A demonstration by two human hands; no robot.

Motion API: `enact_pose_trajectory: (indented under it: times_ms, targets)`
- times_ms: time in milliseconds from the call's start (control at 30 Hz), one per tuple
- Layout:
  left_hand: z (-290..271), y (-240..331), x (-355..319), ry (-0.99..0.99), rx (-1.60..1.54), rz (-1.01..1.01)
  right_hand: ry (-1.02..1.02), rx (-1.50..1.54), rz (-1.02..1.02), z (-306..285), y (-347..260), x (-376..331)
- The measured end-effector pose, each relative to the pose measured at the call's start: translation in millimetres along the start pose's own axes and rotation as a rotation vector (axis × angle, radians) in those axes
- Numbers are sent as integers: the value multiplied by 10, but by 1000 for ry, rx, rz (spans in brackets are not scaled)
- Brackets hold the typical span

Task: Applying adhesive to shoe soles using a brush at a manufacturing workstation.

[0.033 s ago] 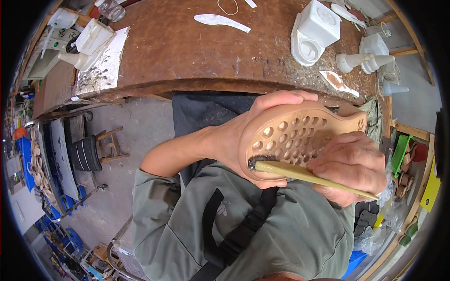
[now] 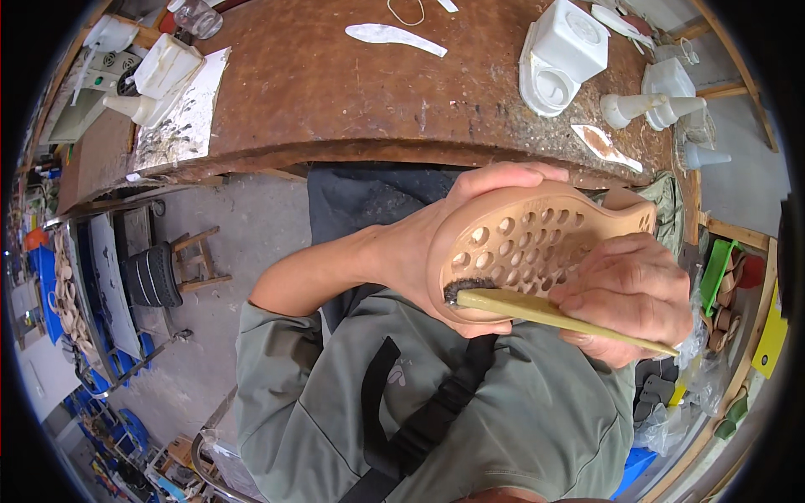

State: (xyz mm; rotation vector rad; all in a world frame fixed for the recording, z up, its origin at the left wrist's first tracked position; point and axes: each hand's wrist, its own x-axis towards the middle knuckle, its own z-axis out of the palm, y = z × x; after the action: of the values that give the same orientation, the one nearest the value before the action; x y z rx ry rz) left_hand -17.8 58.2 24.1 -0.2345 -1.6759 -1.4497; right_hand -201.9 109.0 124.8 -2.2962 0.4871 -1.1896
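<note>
A tan, shoe-shaped piece (image 2: 599, 220) with a raised rim and rows of round holes is held tilted in front of my chest. My left hand (image 2: 417, 251) wraps around its rounded end from behind, thumb along the upper rim and fingertips showing below. In my right hand (image 2: 629, 298) is a brush (image 2: 524, 308) with a flat yellowish handle, gripped near the handle's tapering end. The brush's dark bristles touch the inside of the piece at the rounded end, beside the holes. My right fingers partly cover the lower side of the piece.
Beyond my hands is a brown workbench (image 2: 335, 92), stained at its front right. A white pot-like container (image 2: 570, 46), white nozzle bottles (image 2: 629, 109) and white flat shoe-shaped cutouts (image 2: 394, 37) lie on it. A black-seated chair (image 2: 153, 275) stands left; a green bin (image 2: 719, 272) is right.
</note>
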Motion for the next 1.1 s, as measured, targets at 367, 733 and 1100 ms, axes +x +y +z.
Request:
enact_pose_trajectory:
  times_ms: [367, 733, 1100]
  targets:
    - [34, -10, -53, -31, -98, -113, -29, 46, -112, -80, 166, -53]
    - [-83, -42, -5, -37, -163, -190, -94, 76, -101, -286, 272, -130]
    - [-146, -106, 220, 666, -934, -141, 674, -47, 380, 59, 413, -81]
